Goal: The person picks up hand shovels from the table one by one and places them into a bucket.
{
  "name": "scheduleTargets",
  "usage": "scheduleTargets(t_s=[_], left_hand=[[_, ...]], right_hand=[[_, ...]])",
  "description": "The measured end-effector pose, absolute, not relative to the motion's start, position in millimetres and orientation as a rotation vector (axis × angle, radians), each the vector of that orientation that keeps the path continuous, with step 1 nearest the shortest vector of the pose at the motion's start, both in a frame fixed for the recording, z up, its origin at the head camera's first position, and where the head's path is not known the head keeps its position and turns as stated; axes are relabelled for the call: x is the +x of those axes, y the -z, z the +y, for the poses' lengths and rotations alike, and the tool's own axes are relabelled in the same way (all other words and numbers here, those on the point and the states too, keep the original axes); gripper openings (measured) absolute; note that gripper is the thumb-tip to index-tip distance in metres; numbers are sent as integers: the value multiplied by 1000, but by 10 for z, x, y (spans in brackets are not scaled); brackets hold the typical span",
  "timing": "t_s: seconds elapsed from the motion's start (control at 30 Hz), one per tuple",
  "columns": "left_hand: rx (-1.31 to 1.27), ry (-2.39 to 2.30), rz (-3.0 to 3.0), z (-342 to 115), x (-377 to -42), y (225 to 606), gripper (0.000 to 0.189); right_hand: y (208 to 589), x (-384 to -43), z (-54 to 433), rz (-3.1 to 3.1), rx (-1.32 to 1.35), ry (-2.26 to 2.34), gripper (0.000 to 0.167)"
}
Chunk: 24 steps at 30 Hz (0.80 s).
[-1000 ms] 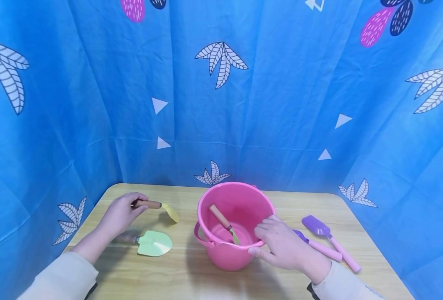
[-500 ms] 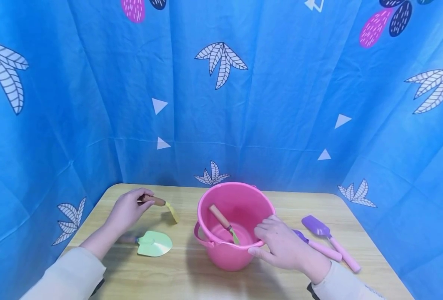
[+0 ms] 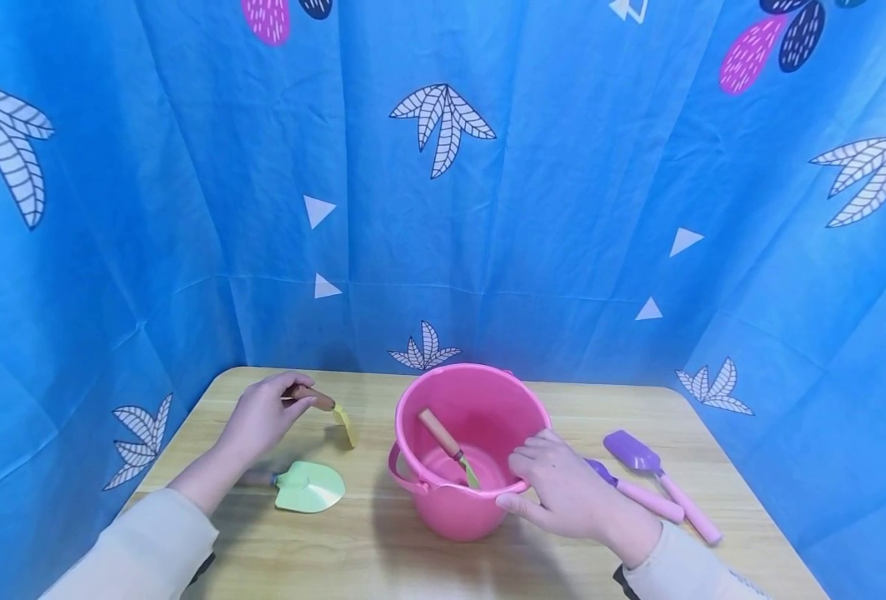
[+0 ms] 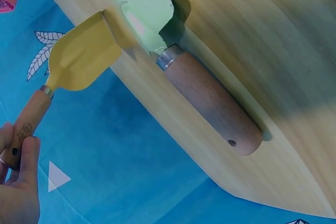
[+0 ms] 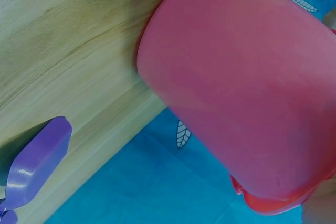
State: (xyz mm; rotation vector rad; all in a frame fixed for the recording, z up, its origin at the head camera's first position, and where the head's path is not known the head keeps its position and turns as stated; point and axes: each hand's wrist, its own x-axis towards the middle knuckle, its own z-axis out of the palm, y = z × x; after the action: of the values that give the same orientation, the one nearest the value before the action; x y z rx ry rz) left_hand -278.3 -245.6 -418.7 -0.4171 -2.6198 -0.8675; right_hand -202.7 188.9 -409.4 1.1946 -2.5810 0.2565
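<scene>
My left hand [image 3: 261,419] pinches the wooden handle of a yellow trowel [image 4: 84,56], its blade tilted downward above the table's left side. In the left wrist view the thumb and fingers close on the handle's end. A pink bucket [image 3: 458,515] stands mid-table, and my right hand [image 3: 563,487] grips its near right rim with the thumb outside. Inside the bucket leans a small tool with a wooden handle [image 3: 439,432] and a green blade, partly hidden by the rim. Just below my left hand lies a green trowel [image 3: 310,487], its wooden handle [image 4: 212,100] partly behind my forearm in the head view.
Two purple tools with pink handles lie right of the bucket: a flat-bladed shovel [image 3: 633,452] and another one [image 3: 648,500] partly behind my right hand. The wooden table [image 3: 322,558] has rounded back corners. A blue patterned curtain [image 3: 427,242] surrounds its back and sides.
My left hand has moved slightly right with the yellow trowel, whose blade now points more steeply down. My right hand and the bucket have stayed still.
</scene>
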Motion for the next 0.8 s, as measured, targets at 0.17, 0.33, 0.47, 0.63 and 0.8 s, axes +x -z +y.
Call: scheduleTargets(t_s=[0.17,0.33,0.47,0.63,0.8], left_hand=[[-415,887,-2616,-2424,-2768,4181,20],[-418,879,-2611,-2408,-2765,4182,22],[-428,888,-2598,-2399,-2769,4183,22],[-439,904,-2595,-2381,-2772,4168,22],[-456,908,-2599,-2357,-2772,4136,22]], right_hand=[[4103,-2031,1887,-2581,1195,-257,32],[4099,-2028,1885,-2585,1188,-263,32],[4097,-2030,1885,-2597,1180,-260,32],[4095,-2032,1890,-2594,1188,-257,32],[4089,-2035,1899,-2586,1189,-253,33]])
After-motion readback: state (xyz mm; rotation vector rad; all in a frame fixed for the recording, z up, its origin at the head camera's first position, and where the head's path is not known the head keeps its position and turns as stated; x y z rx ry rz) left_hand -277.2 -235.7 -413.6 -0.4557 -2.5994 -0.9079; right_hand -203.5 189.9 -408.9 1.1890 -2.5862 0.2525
